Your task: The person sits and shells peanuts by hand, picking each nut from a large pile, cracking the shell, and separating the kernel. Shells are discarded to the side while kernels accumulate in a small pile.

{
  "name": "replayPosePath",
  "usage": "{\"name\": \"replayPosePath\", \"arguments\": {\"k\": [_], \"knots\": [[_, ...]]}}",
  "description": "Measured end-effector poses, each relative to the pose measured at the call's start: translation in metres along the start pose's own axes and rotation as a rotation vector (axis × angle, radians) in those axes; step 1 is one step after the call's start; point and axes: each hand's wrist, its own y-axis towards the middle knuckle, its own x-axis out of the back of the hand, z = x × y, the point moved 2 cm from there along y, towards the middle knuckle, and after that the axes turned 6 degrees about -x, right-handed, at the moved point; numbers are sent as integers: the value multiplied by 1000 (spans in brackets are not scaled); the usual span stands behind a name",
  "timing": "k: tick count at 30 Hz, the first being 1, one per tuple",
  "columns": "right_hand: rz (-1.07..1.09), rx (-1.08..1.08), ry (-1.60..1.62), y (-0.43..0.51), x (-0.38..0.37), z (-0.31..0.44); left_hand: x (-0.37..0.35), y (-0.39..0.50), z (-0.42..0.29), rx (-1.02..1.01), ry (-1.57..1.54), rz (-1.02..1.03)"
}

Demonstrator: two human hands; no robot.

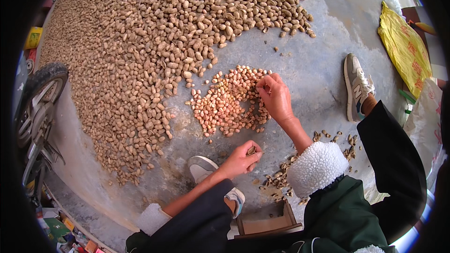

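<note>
My left hand (239, 161) is curled around a peanut shell (251, 150), low over the floor between my feet. My right hand (277, 96) is at the right edge of a loose patch of shelled peanut kernels (218, 107). Its thumb and forefinger come together there, but whether they pinch anything is hidden. The pinkish kernels lie directly on the concrete floor. Beyond and to the left of them spreads a large layer of unshelled peanuts (140, 59).
Empty peanut shells (279, 179) are scattered below my right forearm. Shoes stand on both sides, one grey sneaker (355, 88) at right. A wheel (42, 95) stands at left. Yellow plastic sack (404, 47) and whitish sack (425, 123) lie far right. A wooden frame (269, 225) is below me.
</note>
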Motion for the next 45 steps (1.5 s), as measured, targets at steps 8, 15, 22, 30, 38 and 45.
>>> {"name": "replayPosePath", "arguments": {"k": [8,15,22,30,38,45], "knots": [[530,-355,810,-18,1,19,38,-11,-23,-284,-467,-237],[1110,-313,414,-20,26,25,27,-6,-17,-295,-238,-262],[941,-439,514,-21,30,16,10,-4,2,-117,-194,-97],[806,-331,171,-17,37,12,-28,14,35,-69,81,55],[763,-126,9,-36,14,14,-39,8,44,-49,323,576],[635,-93,69,-40,-12,11,16,-5,9,25,150,304]]}}
